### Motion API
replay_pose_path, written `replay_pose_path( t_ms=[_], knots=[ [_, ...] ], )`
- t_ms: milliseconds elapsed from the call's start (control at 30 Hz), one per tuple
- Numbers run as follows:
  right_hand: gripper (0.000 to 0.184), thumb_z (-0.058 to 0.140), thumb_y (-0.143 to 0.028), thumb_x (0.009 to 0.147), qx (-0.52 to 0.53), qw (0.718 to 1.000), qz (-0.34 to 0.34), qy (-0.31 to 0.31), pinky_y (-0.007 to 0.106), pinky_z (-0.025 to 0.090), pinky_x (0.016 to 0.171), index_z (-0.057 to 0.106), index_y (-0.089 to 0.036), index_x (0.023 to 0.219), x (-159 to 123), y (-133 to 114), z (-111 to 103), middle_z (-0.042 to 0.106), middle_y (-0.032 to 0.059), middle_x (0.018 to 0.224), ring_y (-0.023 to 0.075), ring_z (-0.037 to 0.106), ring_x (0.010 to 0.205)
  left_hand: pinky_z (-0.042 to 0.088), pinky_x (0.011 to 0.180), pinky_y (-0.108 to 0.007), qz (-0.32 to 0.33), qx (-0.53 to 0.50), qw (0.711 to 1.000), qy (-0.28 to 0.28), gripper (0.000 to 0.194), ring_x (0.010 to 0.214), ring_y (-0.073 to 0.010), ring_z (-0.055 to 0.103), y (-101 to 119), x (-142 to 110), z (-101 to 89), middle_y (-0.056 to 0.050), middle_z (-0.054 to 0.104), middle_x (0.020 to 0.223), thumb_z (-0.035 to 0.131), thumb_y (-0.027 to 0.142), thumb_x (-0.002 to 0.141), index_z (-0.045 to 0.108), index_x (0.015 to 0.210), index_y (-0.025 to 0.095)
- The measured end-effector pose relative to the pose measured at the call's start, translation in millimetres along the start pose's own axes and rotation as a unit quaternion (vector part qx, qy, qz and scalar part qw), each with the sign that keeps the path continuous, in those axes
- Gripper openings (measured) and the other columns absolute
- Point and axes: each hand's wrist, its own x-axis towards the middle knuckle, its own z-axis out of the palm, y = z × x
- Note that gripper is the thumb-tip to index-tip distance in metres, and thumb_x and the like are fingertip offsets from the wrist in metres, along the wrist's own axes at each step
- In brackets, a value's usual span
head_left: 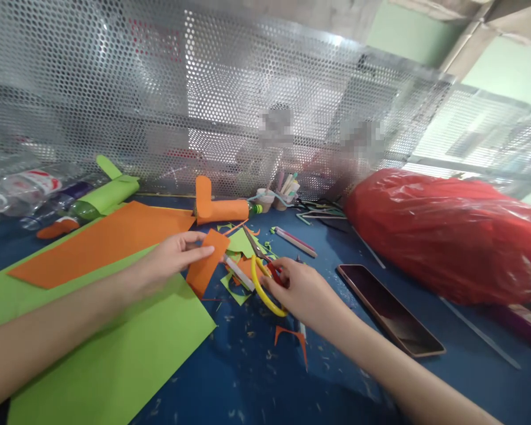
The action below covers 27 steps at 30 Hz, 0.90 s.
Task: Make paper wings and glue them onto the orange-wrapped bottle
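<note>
Pinched between the thumb and fingers of my left hand point(183, 252) is a small orange paper piece point(203, 273), held upright over the table. My right hand point(298, 286) is closed on the scissors point(275, 273), which have red on the handle and blades pointing away from me. A yellow ring point(265, 298) hangs beside my right fingers; whether it belongs to the scissors I cannot tell. Green and orange paper scraps point(243, 243) lie beneath and beyond the blades. Below my left arm are a large green sheet point(128, 354) and an orange sheet point(101, 242).
A bottle wrapped in orange paper point(228, 211) and one in green paper point(110, 195) lie at the back. Clear bottles point(22, 192) are at left. A phone point(389, 310) and a red plastic bag point(442, 236) occupy the right. Pens stand in cups point(265, 199) by the perforated metal screen point(230, 88).
</note>
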Motion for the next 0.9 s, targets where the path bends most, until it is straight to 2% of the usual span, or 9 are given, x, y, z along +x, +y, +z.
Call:
replay_pose_path(
  t_ms=[100, 200, 267, 333, 400, 500, 633, 733, 900],
  knots=[
    [0.025, 0.055, -0.037, 0.087, -0.025, 1.000, 0.009, -0.002, 0.028, 0.030, 0.054, 0.065, -0.015, 0.094, -0.3, 0.8, 2.6, 0.068, 0.0073, 0.071, 0.0247, 0.063, 0.067, 0.054, 0.084, -0.036, -0.030, -0.077, 0.996, 0.025, 0.038, 0.095, -0.0229, 0.069, -0.9, -0.9, 1.9, -0.011, 0.073, 0.107, 0.058, 0.036, 0.090, 0.051, 0.123, 0.020],
    [0.021, 0.060, -0.034, 0.083, -0.044, 0.999, 0.011, -0.004, 0.028, 0.029, 0.054, 0.064, -0.015, 0.091, -4.1, -2.5, 6.5, 0.069, 0.0095, 0.072, 0.0274, 0.065, 0.070, 0.056, 0.073, -0.033, -0.050, -0.127, 0.990, 0.047, 0.047, 0.076, -0.0187, 0.071, 2.2, -4.6, 7.5, -0.009, 0.074, 0.100, 0.057, 0.028, 0.091, 0.039, 0.133, 0.023],
    [0.020, 0.061, -0.034, 0.082, -0.050, 0.999, 0.013, -0.004, 0.028, 0.029, 0.054, 0.064, -0.016, 0.090, -6.3, -5.3, 8.6, 0.069, 0.0102, 0.073, 0.0284, 0.066, 0.071, 0.055, 0.063, -0.027, -0.052, -0.146, 0.986, 0.066, 0.039, 0.062, -0.0143, 0.068, 5.7, -6.1, 10.1, -0.006, 0.075, 0.097, 0.058, 0.026, 0.091, 0.044, 0.127, 0.022],
    [0.021, 0.061, -0.034, 0.083, -0.053, 0.998, 0.015, -0.005, 0.027, 0.030, 0.054, 0.062, -0.016, 0.092, -7.5, -7.3, 9.9, 0.070, 0.0107, 0.074, 0.0288, 0.067, 0.072, 0.051, 0.055, -0.022, -0.053, -0.158, 0.982, 0.085, 0.024, 0.056, -0.0114, 0.064, 8.0, -6.7, 11.3, -0.005, 0.074, 0.092, 0.060, 0.026, 0.090, 0.055, 0.112, 0.019],
    [0.022, 0.062, -0.033, 0.083, -0.055, 0.998, 0.015, -0.007, 0.027, 0.031, 0.054, 0.061, -0.015, 0.095, -8.2, -8.4, 10.6, 0.071, 0.0117, 0.076, 0.0291, 0.068, 0.074, 0.050, 0.055, -0.020, -0.059, -0.171, 0.979, 0.097, 0.013, 0.060, -0.0117, 0.065, 6.9, -6.9, 12.5, -0.003, 0.074, 0.085, 0.063, 0.026, 0.088, 0.062, 0.098, 0.018],
    [0.021, 0.065, -0.031, 0.080, -0.052, 0.998, 0.009, -0.019, 0.026, 0.031, 0.053, 0.059, -0.015, 0.093, -10.7, -10.5, 10.9, 0.071, 0.0107, 0.072, 0.0292, 0.069, 0.073, 0.052, 0.061, -0.020, -0.070, -0.187, 0.974, 0.104, 0.008, 0.067, -0.0128, 0.066, -1.4, -7.3, 16.3, 0.000, 0.073, 0.080, 0.064, 0.028, 0.087, 0.066, 0.090, 0.020],
    [0.024, 0.063, -0.027, 0.082, -0.060, 0.997, 0.002, -0.040, 0.026, 0.028, 0.048, 0.055, -0.014, 0.102, -20.4, -18.9, 9.4, 0.071, 0.0069, 0.065, 0.0269, 0.070, 0.064, 0.051, 0.061, -0.021, -0.090, -0.188, 0.972, 0.104, 0.014, 0.066, -0.0128, 0.064, -14.1, -8.5, 23.2, 0.002, 0.069, 0.075, 0.063, 0.035, 0.088, 0.068, 0.088, 0.023],
    [0.027, 0.056, -0.020, 0.086, -0.128, 0.989, -0.016, -0.069, 0.028, 0.022, 0.045, 0.052, -0.012, 0.112, -29.3, -27.2, 7.9, 0.072, 0.0076, 0.067, 0.0264, 0.071, 0.061, 0.050, 0.061, -0.021, -0.102, -0.181, 0.973, 0.101, 0.017, 0.068, -0.0137, 0.063, -18.2, -10.1, 25.8, 0.002, 0.069, 0.076, 0.063, 0.039, 0.087, 0.069, 0.087, 0.023],
    [0.031, 0.053, -0.015, 0.088, -0.220, 0.973, -0.047, -0.059, 0.030, 0.023, 0.045, 0.051, -0.009, 0.119, -32.8, -31.6, 8.2, 0.073, 0.0086, 0.070, 0.0261, 0.073, 0.065, 0.048, 0.059, -0.022, -0.104, -0.162, 0.979, 0.061, 0.014, 0.069, -0.0145, 0.063, -17.6, -12.2, 26.0, 0.001, 0.071, 0.080, 0.066, 0.033, 0.085, 0.070, 0.092, 0.022]
  ],
)
